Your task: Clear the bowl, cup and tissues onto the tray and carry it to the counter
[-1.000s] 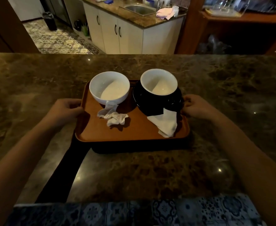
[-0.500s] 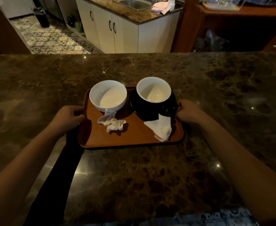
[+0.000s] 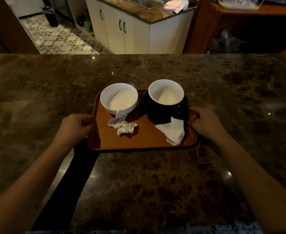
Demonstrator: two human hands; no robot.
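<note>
An orange-brown tray [image 3: 144, 141] lies flat on the dark marble counter [image 3: 139, 183]. On its far left stands a white bowl [image 3: 118, 98]. On its far right sits a cup [image 3: 166, 92], white inside and black outside, on a black saucer [image 3: 181, 110]. A crumpled tissue [image 3: 122, 126] lies in front of the bowl, and a folded tissue [image 3: 172, 132] leans off the saucer. My left hand [image 3: 74, 126] grips the tray's left edge. My right hand [image 3: 204, 121] grips the right edge.
Beyond the counter's far edge is a kitchen with white cabinets [image 3: 127, 31], a steel sink [image 3: 147, 1] and a pink cloth [image 3: 173, 5]. A patterned tile floor [image 3: 59, 39] runs at the back left. A wooden shelf [image 3: 257, 10] stands at the back right.
The tray has come down from a lifted position onto the counter and sits farther from its near edge. Both hands have stayed on the tray's side edges.
</note>
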